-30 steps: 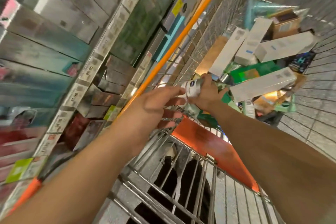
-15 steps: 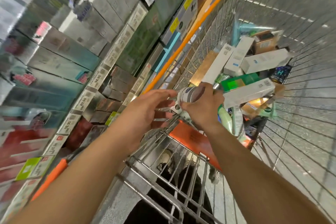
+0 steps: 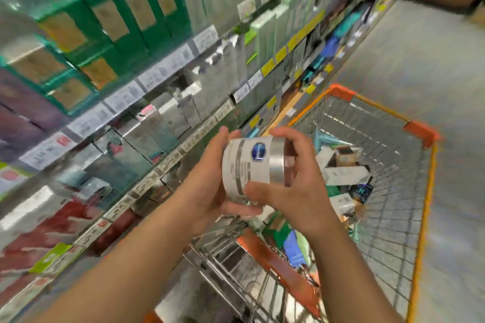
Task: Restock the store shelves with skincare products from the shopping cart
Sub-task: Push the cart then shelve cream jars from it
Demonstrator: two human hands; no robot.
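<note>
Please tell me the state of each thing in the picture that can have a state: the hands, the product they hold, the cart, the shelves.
Left hand: holds the jar from the left and below.
Right hand: grips the jar at its silver end.
Jar: held on its side above the cart.
Shopping cart: holds several boxes.
Shelves: stocked with boxes, blurred.

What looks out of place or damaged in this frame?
Nothing looks damaged. Boxes in the shopping cart lie jumbled; both hands, left and right, hold a silver-capped jar. Blur hides shelf detail.
</note>
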